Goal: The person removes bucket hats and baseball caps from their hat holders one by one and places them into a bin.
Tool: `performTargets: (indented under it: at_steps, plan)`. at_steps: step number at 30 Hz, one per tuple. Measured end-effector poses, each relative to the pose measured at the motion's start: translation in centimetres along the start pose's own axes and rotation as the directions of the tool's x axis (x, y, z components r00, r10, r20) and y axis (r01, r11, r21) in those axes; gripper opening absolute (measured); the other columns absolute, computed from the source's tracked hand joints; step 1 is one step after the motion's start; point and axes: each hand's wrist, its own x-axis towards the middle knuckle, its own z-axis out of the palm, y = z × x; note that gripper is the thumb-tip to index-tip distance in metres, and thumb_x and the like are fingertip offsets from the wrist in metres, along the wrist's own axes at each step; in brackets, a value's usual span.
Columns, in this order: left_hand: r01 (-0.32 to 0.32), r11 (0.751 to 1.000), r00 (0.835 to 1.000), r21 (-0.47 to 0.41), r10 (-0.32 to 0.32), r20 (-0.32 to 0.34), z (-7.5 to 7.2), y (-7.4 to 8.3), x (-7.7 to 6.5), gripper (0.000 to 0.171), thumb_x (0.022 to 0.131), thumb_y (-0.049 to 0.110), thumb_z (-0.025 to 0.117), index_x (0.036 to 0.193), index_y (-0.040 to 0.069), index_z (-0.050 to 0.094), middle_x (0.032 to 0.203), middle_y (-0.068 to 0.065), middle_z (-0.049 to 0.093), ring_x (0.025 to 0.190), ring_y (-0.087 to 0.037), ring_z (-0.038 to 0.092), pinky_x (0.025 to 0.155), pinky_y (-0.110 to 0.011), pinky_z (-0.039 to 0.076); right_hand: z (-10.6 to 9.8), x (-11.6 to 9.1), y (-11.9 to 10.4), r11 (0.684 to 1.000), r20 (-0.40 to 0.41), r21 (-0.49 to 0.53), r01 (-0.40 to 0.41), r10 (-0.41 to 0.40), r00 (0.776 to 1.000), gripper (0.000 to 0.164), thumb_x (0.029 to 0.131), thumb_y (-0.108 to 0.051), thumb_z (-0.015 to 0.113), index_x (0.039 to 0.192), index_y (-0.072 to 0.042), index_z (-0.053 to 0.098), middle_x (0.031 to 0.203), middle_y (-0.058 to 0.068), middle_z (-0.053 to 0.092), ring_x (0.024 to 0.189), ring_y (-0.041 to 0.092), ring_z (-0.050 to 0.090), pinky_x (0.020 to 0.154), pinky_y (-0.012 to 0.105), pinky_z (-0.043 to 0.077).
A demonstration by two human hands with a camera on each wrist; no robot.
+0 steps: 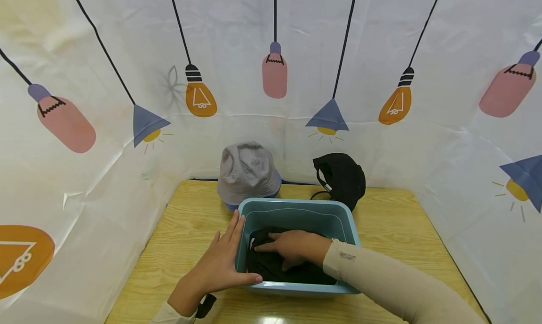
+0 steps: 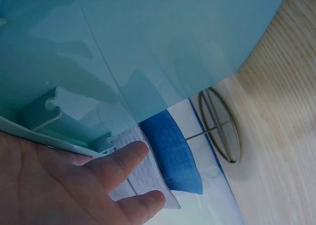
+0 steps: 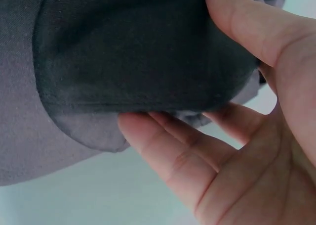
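A light blue plastic bin point(image 1: 298, 204) stands on the table with dark fabric items inside. Along the bin's left side, my left hand point(image 1: 218, 265) rests on the rim, its fingers straight and its thumb on the near edge. My right hand point(image 1: 292, 246) reaches down into the bin. Up close in the right wrist view, its thumb and fingers hold the edge of a black cap point(image 3: 133, 57), which has a rounded, stitched, brim-like part. Dark grey fabric point(image 3: 84, 151) lies beyond it. The forearm hides part of the bin's contents in the head view.
Behind the bin, a grey bucket hat point(image 1: 247, 171) sits over something blue at the back left of the wooden table point(image 1: 190, 234). Another black cap point(image 1: 345, 178) sits on a stand at the back right. A white printed sheet point(image 1: 237, 136) encloses the table.
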Motion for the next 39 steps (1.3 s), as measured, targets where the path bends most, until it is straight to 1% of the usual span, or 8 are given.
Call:
performTargets:
  at_steps: [5, 11, 16, 21, 25, 27, 33, 39]
  plan:
    - [0.009, 1.0, 1.0, -0.001, -0.009, 0.007, 0.0, 0.1, 0.0, 0.134, 0.074, 0.079, 0.074, 0.166, 0.029, -0.009, 0.176, -0.002, -0.01, 0.157, -0.036, 0.023, 0.114, -0.078, 0.023, -0.5, -0.6, 0.1, 1.0, -0.008, -0.007, -0.003, 0.003, 1.0, 0.097, 0.086, -0.042, 0.084, 0.158, -0.059, 0.021, 0.169, 0.005, 0.033, 0.139, 0.025, 0.055, 0.097, 0.045, 0.057]
    - [0.01, 1.0, 1.0, 0.007, -0.01, 0.008, 0.0, 0.1, 0.1, 0.134, 0.074, 0.077, 0.076, 0.166, 0.029, -0.009, 0.176, -0.002, -0.01, 0.157, -0.036, 0.024, 0.114, -0.078, 0.023, -0.9, -1.4, 0.3, 1.0, -0.032, 0.0, 0.023, -0.023, 0.999, 0.098, 0.088, -0.04, 0.083, 0.159, -0.058, 0.018, 0.17, 0.006, 0.031, 0.133, 0.024, 0.06, 0.089, 0.041, 0.06]
    - [0.007, 1.0, 1.0, 0.012, -0.007, 0.007, 0.0, 0.1, 0.1, 0.134, 0.074, 0.079, 0.074, 0.167, 0.028, -0.008, 0.176, -0.002, -0.01, 0.156, -0.036, 0.025, 0.114, -0.078, 0.023, -1.0, -1.9, 0.5, 0.999, -0.067, 0.006, 0.042, -0.042, 0.997, 0.099, 0.088, -0.039, 0.083, 0.159, -0.058, 0.017, 0.17, 0.005, 0.03, 0.127, 0.023, 0.064, 0.08, 0.038, 0.061]
    - [0.007, 1.0, 1.0, 0.005, -0.007, 0.012, 0.0, 0.1, 0.1, 0.134, 0.073, 0.081, 0.073, 0.167, 0.028, -0.008, 0.176, -0.002, -0.01, 0.157, -0.036, 0.024, 0.115, -0.078, 0.022, -1.7, -2.6, 0.8, 0.998, -0.097, 0.031, 0.047, -0.044, 0.994, 0.1, 0.089, -0.036, 0.083, 0.159, -0.059, 0.017, 0.17, 0.006, 0.031, 0.12, 0.022, 0.067, 0.08, 0.038, 0.06]
    - [0.008, 1.0, 1.0, 0.003, -0.008, 0.014, 0.0, 0.0, 0.1, 0.135, 0.073, 0.082, 0.073, 0.166, 0.028, -0.009, 0.175, -0.002, -0.011, 0.157, -0.037, 0.024, 0.115, -0.078, 0.022, -2.2, -3.1, 1.1, 0.998, -0.13, 0.026, 0.061, -0.057, 0.99, 0.1, 0.089, -0.034, 0.083, 0.16, -0.058, 0.016, 0.169, 0.008, 0.032, 0.116, 0.023, 0.069, 0.08, 0.036, 0.061]
    - [0.007, 1.0, 1.0, 0.003, -0.007, 0.014, 0.0, 0.0, 0.1, 0.134, 0.073, 0.082, 0.072, 0.166, 0.028, -0.009, 0.175, -0.002, -0.011, 0.157, -0.037, 0.024, 0.114, -0.078, 0.022, -2.4, -3.4, 1.3, 0.997, -0.147, 0.019, 0.07, -0.066, 0.987, 0.099, 0.089, -0.033, 0.083, 0.161, -0.055, 0.018, 0.169, 0.009, 0.033, 0.117, 0.025, 0.068, 0.082, 0.037, 0.061]
    - [0.001, 1.0, 1.0, 0.011, -0.001, 0.009, 0.1, -0.1, 0.1, 0.135, 0.073, 0.085, 0.069, 0.167, 0.025, -0.006, 0.176, -0.003, -0.01, 0.156, -0.038, 0.025, 0.113, -0.079, 0.024, -2.9, -4.3, 1.7, 0.997, -0.18, 0.017, 0.077, -0.073, 0.981, 0.097, 0.091, -0.034, 0.081, 0.162, -0.054, 0.018, 0.169, 0.01, 0.033, 0.125, 0.029, 0.065, 0.09, 0.042, 0.06]
    - [0.003, 1.0, 1.0, 0.009, -0.003, 0.004, 0.1, -0.1, 0.0, 0.136, 0.073, 0.081, 0.073, 0.168, 0.019, -0.002, 0.176, -0.004, -0.01, 0.157, -0.038, 0.024, 0.113, -0.079, 0.024, -3.7, -5.3, 2.0, 0.997, -0.208, 0.027, 0.068, -0.061, 0.976, 0.094, 0.092, -0.033, 0.08, 0.163, -0.051, 0.02, 0.17, 0.008, 0.03, 0.13, 0.031, 0.061, 0.088, 0.043, 0.061]
